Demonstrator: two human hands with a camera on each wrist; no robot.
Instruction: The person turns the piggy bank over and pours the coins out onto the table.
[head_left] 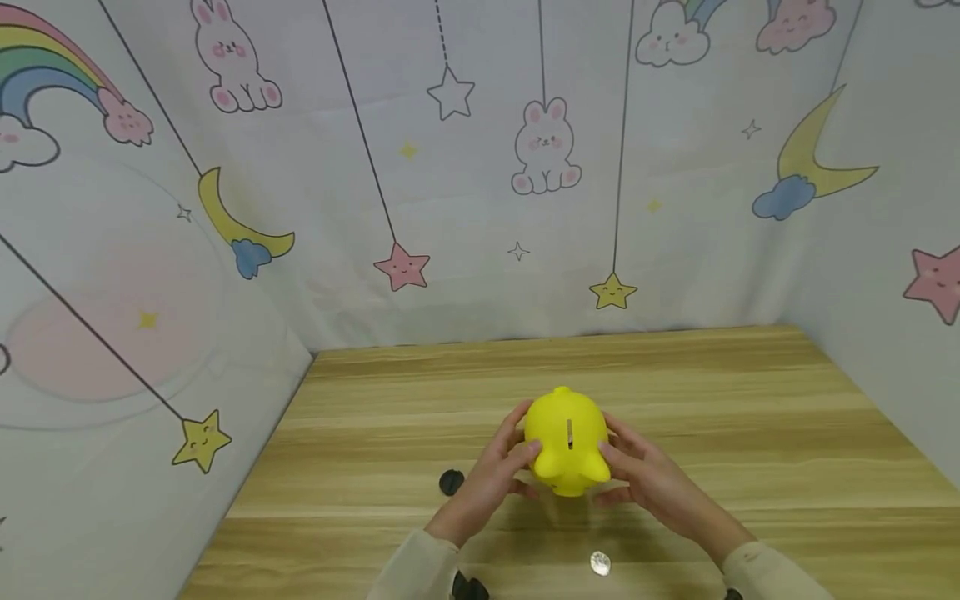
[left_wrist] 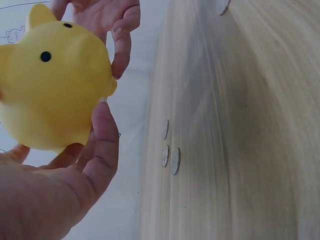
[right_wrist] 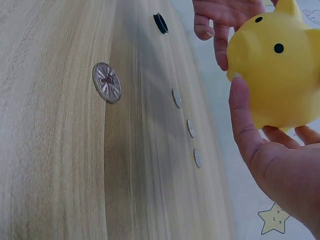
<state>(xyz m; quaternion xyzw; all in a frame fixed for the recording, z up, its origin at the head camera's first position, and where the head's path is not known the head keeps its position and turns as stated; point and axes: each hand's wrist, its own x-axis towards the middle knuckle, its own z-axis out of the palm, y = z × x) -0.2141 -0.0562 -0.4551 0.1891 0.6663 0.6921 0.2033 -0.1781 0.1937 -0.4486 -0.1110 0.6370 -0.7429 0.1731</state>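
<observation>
Between both hands: piggy bank.

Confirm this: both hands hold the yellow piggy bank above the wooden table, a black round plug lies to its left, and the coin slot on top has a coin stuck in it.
One thing is wrong: the slot in the yellow piggy bank holds no coin; the head view shows it empty. The rest stands: left hand and right hand hold the bank above the wooden table, and the black round plug lies to its left.

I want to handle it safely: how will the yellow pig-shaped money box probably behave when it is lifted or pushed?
The yellow pig-shaped money box looks smooth and rounded, so it may slip from a loose grip. The left hand and right hand hold its two sides, which suggests little weight. On its short feet it would probably tip or roll if pushed.
</observation>
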